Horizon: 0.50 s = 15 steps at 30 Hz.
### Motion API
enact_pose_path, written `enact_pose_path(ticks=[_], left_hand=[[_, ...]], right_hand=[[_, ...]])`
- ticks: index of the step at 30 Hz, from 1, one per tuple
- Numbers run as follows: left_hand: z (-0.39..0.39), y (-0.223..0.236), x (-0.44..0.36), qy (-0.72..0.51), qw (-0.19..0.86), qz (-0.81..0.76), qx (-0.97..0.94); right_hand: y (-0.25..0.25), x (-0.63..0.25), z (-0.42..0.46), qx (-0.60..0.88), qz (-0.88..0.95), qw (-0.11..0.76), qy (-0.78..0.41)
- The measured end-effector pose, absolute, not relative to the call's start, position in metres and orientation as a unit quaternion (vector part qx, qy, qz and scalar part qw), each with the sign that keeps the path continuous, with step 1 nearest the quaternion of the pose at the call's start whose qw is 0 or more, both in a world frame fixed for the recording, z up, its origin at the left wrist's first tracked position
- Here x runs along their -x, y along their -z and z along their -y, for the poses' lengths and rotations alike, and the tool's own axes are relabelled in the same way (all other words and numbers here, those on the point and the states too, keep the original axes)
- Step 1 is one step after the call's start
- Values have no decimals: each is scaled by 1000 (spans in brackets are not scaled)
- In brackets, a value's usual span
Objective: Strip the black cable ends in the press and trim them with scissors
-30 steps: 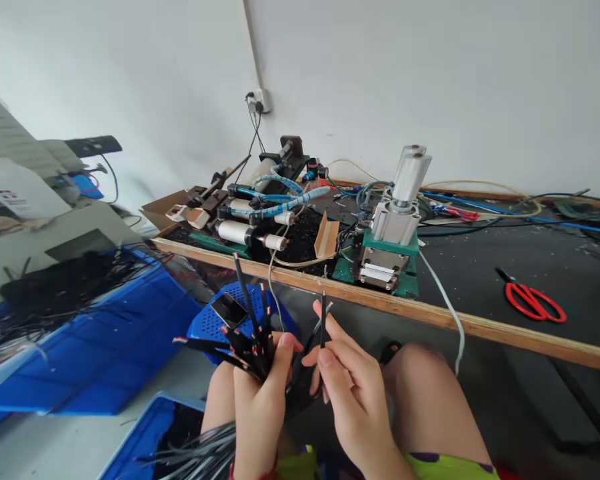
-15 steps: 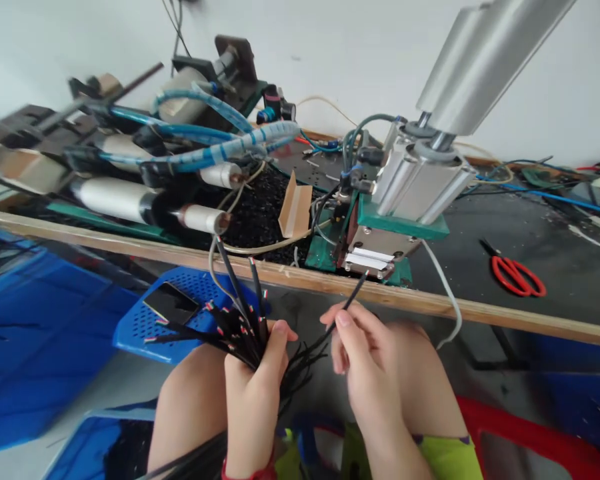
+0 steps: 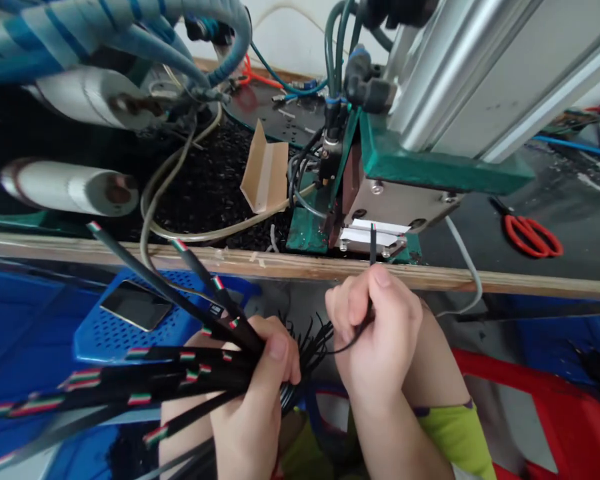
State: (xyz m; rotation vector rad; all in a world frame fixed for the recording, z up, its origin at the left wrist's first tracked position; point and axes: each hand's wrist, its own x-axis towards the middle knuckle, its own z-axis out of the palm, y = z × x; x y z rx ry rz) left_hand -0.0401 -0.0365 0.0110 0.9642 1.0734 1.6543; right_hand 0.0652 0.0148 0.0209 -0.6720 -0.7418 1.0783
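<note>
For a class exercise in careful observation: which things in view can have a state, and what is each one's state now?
Left hand: closed around the cable bundle
Cable bundle: fanned out, coloured ends showing
Right hand: closed on the single cable
Single cable: upright
Phone: screen dark
Scissors: look closed
Cardboard piece: creased, spread open

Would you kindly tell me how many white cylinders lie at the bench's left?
2: the rear cylinder and the front cylinder, nearer the wooden edge; others may be hidden.
</note>
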Motion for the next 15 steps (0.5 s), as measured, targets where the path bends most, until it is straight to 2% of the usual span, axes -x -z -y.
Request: enact_pose_path(ticks=[6,15], left_hand=[[29,-8,31,-667,452,-431,-406],[20,-8,23,-655,407,-449,-452]], right_hand=[[-32,-67,-23,307,328,720,-530],[-42,-55,-39,294,276,738,-541]])
